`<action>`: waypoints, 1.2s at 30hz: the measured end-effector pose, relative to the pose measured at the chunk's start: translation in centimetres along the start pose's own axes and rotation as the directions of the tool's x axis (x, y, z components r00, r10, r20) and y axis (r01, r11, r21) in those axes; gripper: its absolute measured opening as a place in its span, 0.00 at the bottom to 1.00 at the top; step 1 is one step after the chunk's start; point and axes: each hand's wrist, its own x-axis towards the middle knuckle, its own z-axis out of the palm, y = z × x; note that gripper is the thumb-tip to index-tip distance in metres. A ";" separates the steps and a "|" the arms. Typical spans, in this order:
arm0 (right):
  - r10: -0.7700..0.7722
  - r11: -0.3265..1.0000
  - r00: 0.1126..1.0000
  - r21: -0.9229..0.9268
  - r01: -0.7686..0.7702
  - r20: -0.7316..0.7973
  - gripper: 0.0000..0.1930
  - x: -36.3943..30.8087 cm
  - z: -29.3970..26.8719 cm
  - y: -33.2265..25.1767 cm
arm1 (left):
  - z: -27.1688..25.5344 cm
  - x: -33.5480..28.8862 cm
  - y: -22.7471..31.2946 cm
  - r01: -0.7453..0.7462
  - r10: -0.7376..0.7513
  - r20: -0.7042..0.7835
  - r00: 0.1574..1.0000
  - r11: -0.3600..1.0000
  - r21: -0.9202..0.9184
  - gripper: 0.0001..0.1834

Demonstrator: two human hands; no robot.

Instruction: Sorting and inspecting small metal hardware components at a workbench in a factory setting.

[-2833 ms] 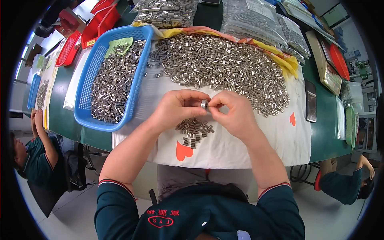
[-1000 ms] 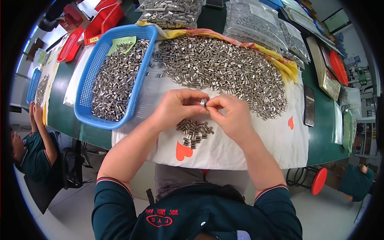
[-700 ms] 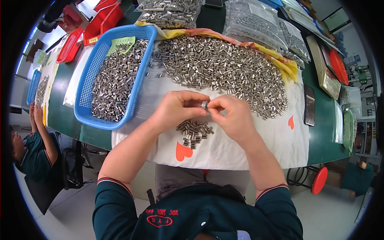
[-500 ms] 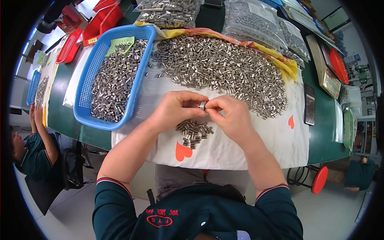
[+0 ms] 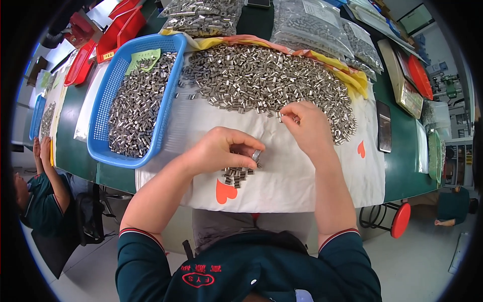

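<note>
The left hand (image 5: 216, 151) has fingers clamped on a grey metal piece (image 5: 256, 155), left of and nearer the person than the right hand (image 5: 309, 130), whose fingertips meet a small sleeve (image 5: 279, 117) beside the pile (image 5: 271, 75), grip unclear.

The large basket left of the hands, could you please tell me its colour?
The basket is blue, best seen in the head view.

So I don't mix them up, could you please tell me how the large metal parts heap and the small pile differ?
The large heap spreads widely; the small pile is a compact cluster nearer the person. The right hand is at the large heap's near edge; the left hand partly hides the small pile. Both contain short metal cylinders.
</note>
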 end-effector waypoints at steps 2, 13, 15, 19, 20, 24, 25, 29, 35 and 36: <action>-0.064 0.994 0.998 -0.085 0.063 -0.011 0.05 0.1 0.4 -0.1 | -0.1 -0.1 -0.1 -0.018 0.018 0.006 1.000 0.999 0.026 0.18; -0.201 0.950 0.979 -0.249 0.189 -0.022 0.02 -0.3 1.5 -0.4 | -0.4 0.4 -0.1 0.003 -0.012 -0.107 0.994 0.996 -0.089 0.18; -0.179 0.958 0.984 -0.229 0.170 -0.017 0.02 -0.4 1.5 -1.2 | -0.5 0.5 -0.2 -0.007 -0.009 -0.114 0.993 0.990 -0.140 0.18; 0.026 0.936 0.988 0.344 -0.079 0.155 0.03 -0.9 0.3 -3.4 | -0.6 0.4 0.1 -0.029 -0.020 -0.192 0.981 0.969 -0.246 0.17; 0.024 0.936 0.987 0.343 -0.078 0.157 0.03 -1.0 0.5 -3.4 | -0.6 0.4 0.0 -0.030 -0.020 -0.194 0.981 0.968 -0.248 0.17; -0.034 0.893 0.978 0.446 -0.063 0.207 0.03 -1.2 1.3 -3.2 | -0.7 0.6 -0.4 -0.057 0.013 -0.182 0.983 0.969 -0.241 0.18; -0.056 0.900 0.980 0.435 -0.033 0.189 0.03 -1.2 1.4 -3.3 | -0.7 0.6 -0.5 -0.058 0.017 -0.184 0.983 0.974 -0.218 0.18; -0.163 0.963 0.985 0.224 0.147 0.055 0.03 -1.6 2.0 -3.9 | -0.5 0.6 -0.5 -0.018 -0.027 -0.205 0.978 0.976 -0.216 0.18; -0.174 0.966 0.985 0.195 0.170 0.001 0.03 -1.8 2.1 -4.0 | -0.4 0.5 -0.5 -0.021 -0.004 -0.276 0.961 0.996 -0.088 0.18; -0.170 0.955 0.985 0.252 0.159 0.022 0.03 -1.7 1.9 -3.8 | -0.4 0.6 -0.5 -0.025 -0.008 -0.257 0.966 0.992 -0.123 0.18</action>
